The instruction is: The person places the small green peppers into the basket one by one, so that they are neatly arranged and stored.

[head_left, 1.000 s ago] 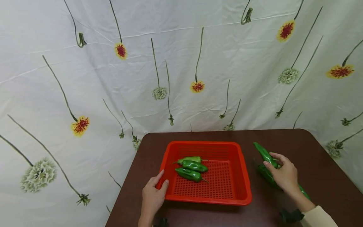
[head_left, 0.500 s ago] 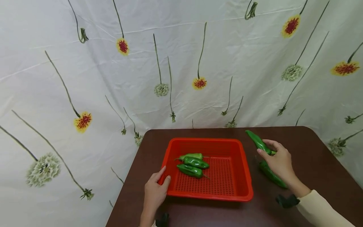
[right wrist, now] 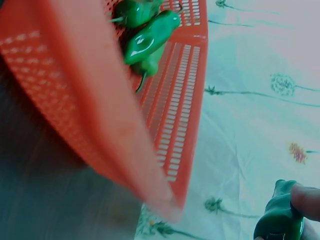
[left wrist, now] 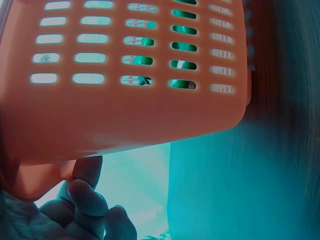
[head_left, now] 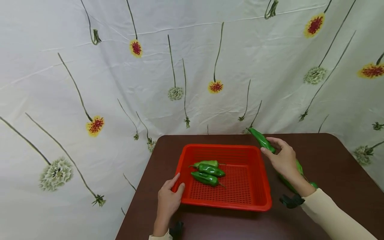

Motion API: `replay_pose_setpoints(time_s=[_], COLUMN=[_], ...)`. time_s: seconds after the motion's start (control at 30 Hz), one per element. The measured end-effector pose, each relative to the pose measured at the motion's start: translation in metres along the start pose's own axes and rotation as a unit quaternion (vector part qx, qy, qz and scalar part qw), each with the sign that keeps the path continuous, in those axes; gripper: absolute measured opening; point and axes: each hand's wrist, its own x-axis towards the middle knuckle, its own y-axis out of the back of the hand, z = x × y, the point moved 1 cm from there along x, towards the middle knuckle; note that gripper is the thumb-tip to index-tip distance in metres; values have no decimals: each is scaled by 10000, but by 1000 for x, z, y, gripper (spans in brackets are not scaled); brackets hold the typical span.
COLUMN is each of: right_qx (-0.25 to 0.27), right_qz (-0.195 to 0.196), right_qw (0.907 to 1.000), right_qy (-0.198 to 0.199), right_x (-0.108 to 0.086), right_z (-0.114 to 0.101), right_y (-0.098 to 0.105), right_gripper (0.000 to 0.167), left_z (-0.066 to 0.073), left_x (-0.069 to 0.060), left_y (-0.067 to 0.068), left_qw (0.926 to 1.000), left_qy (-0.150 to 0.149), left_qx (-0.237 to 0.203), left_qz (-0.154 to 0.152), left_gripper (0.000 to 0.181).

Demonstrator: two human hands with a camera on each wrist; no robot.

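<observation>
gripping red basket (head_left: 225,205) by its left side with left hand (head_left: 169,197); pinching green pepper (head_left: 261,139) near far-right corner with right hand (head_left: 282,159).

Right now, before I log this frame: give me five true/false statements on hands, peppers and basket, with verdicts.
1. The left hand grips the red basket by its rim. True.
2. The right hand holds a green pepper. True.
3. Five peppers lie in the basket. False: three peppers do.
4. The held pepper rests on the basket floor. False: it is up in the right hand.
5. At least one other pepper lies on the table beside the basket. True.
</observation>
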Motion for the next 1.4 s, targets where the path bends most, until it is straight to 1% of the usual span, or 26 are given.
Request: replay_pose_setpoints(time_s=[0.13, 0.2, 0.3, 0.4, 0.53, 0.77, 0.93, 1.07, 1.27, 1.4], right_qx=[169, 281, 439, 495, 509, 627, 750, 845, 941, 990], right_qz=[-148, -253, -471, -728, -1059, -1557, -1743, -1872, -2066, -2216], right_qw=[9997, 9993, 9978, 9958, 9927, 9854, 9815, 9785, 9738, 9701], right_qy=[25, -13, -124, -241, -263, -278, -265, -168, -104, 34], right_x=[4, 7, 8, 6, 6, 3, 2, 5, 7, 8], right_z=[-9, -13, -19, -21, -27, -32, -37, -40, -43, -43], right_y=[-10, -16, -25, -34, -48, -70, -84, -94, -105, -113], right_gripper=[47, 47, 49, 51, 53, 53, 53, 54, 53, 52], left_z=[1, 1, 1, 0, -1, -1, 1, 1, 0, -1], left_x=[1, 2, 2, -2, -2, -3, -2, -2, -3, -3], left_y=[1, 2, 2, 1, 2, 0, 0, 1, 0, 0], left_qw=[10000, 10000, 9999, 9999, 10000, 9999, 9999, 9998, 9998, 9998], left_qy=[-10, -63, -99, -70, 11, 27, 89, 92, -43, -11], left_qx=[-8, -22, -51, -65, -79, -129, -147, -159, -180, -184], left_qz=[15, 36, 12, -48, -36, -31, -18, 27, 98, 46], left_gripper=[44, 44, 45, 45, 44, 44, 44, 43, 44, 44])
